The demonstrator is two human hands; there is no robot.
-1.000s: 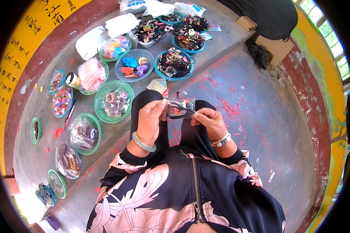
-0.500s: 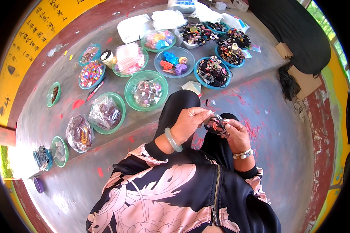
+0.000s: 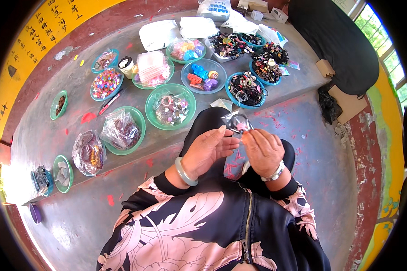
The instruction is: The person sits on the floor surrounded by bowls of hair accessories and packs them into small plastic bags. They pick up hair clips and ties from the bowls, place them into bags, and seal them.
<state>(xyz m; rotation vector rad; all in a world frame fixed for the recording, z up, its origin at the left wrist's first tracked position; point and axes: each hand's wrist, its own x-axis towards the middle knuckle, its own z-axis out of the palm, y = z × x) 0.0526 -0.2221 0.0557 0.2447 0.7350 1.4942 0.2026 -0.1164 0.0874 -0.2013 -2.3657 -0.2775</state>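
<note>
Pinched in the fingers of my right hand (image 3: 263,153) is a small clear plastic bag (image 3: 234,119). Through the film show a dark, looped hair tie and a pinkish piece. My left hand (image 3: 209,148), with a pale green bangle (image 3: 185,171) at its wrist, is just left of the bag with fingers stretched out and nothing in it. Both hands are over my knees. Beyond them is a blue bowl (image 3: 231,95) heaped with dark hair ties (image 3: 247,86). A green bowl (image 3: 150,118) with small decorated pieces (image 3: 171,107) is ahead to the left.
On the raised concrete ledge stand a clear bowl (image 3: 185,84) of colourful pieces, a stack of pink pouches (image 3: 151,67), a bowl (image 3: 140,135) with a bagged brown bundle, and several more bowls. White bags (image 3: 158,35) lie behind. Cardboard (image 3: 349,106) and a black bag (image 3: 328,106) are at right.
My left hand has let go of the clear bag and its fingers have spread. My right hand has turned over and holds the bag farther from my body.
</note>
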